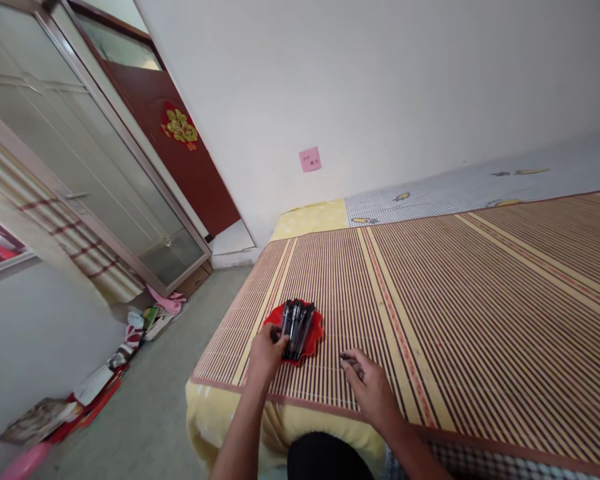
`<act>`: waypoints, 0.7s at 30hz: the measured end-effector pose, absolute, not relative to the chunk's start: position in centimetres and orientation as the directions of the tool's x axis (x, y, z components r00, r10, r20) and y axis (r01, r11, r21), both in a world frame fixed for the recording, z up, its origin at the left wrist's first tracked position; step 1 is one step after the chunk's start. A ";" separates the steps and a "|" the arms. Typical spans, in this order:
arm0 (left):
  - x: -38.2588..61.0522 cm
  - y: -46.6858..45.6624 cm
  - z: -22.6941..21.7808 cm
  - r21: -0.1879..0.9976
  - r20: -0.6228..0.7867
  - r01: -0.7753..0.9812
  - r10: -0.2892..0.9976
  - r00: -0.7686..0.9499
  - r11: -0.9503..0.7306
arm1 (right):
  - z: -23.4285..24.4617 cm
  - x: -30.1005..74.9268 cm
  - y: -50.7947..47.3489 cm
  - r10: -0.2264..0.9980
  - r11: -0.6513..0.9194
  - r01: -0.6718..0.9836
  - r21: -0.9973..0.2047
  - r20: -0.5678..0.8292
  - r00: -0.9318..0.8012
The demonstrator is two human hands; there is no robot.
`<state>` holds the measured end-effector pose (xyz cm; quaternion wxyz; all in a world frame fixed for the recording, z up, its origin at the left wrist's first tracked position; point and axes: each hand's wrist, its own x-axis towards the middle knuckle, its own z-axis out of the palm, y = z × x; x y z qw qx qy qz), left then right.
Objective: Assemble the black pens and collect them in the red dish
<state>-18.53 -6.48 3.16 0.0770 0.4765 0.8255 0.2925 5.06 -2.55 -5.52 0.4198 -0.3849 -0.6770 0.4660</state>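
Note:
A small red dish (315, 331) lies on a striped bamboo mat (430, 287) near the bed's front corner. Several black pens (296, 327) lie bunched in it. My left hand (267, 352) rests at the dish's near-left rim, its fingers curled round the ends of the pens. A little to the right of the dish, my right hand (370, 387) lies on the mat, fingers bent and close together, with a small dark thing at the fingertips that I cannot make out.
The bed has a yellow sheet (215, 413) under the mat and stands against a white wall with a pink note (310, 159). On the left are a grey floor (165, 387), clutter along the wall (105, 380), a glass sliding door (80, 167) and a red door (180, 140).

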 end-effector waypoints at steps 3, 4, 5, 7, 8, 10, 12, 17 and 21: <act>-19.6 -7.2 3.6 0.524 0.181 0.756 0.816 -0.548 0.392 | -5.7 5.1 -2.6 0.914 0.269 0.140 -0.953 0.207 -0.350; -19.7 -7.4 3.7 0.510 0.177 0.766 0.824 -0.538 0.391 | -5.7 5.1 -2.6 0.915 0.268 0.145 -0.952 0.205 -0.348; -19.8 -7.5 3.8 0.494 0.167 0.778 0.835 -0.524 0.389 | -5.6 5.2 -2.7 0.916 0.267 0.149 -0.952 0.203 -0.346; -19.7 -7.4 3.7 0.463 0.141 0.800 0.859 -0.492 0.381 | -5.3 5.2 -2.8 0.916 0.264 0.154 -0.952 0.197 -0.350; -19.5 -7.2 3.6 0.449 0.130 0.810 0.869 -0.478 0.378 | -5.2 5.3 -2.8 0.914 0.264 0.156 -0.952 0.195 -0.356; -19.2 -6.9 3.5 0.425 0.117 0.825 0.881 -0.458 0.372 | -4.9 5.3 -2.9 0.911 0.264 0.160 -0.951 0.192 -0.365; -18.8 -6.6 3.4 0.415 0.112 0.834 0.889 -0.444 0.364 | -4.8 5.4 -2.8 0.910 0.268 0.157 -0.950 0.196 -0.365; -18.3 -6.7 3.4 0.429 0.118 0.834 0.894 -0.432 0.346 | -5.0 5.3 -2.7 0.908 0.277 0.142 -0.950 0.211 -0.361; -17.9 -6.8 3.5 0.411 0.096 0.830 0.887 -0.451 0.377 | -5.0 5.3 -2.7 0.912 0.273 0.144 -0.951 0.208 -0.355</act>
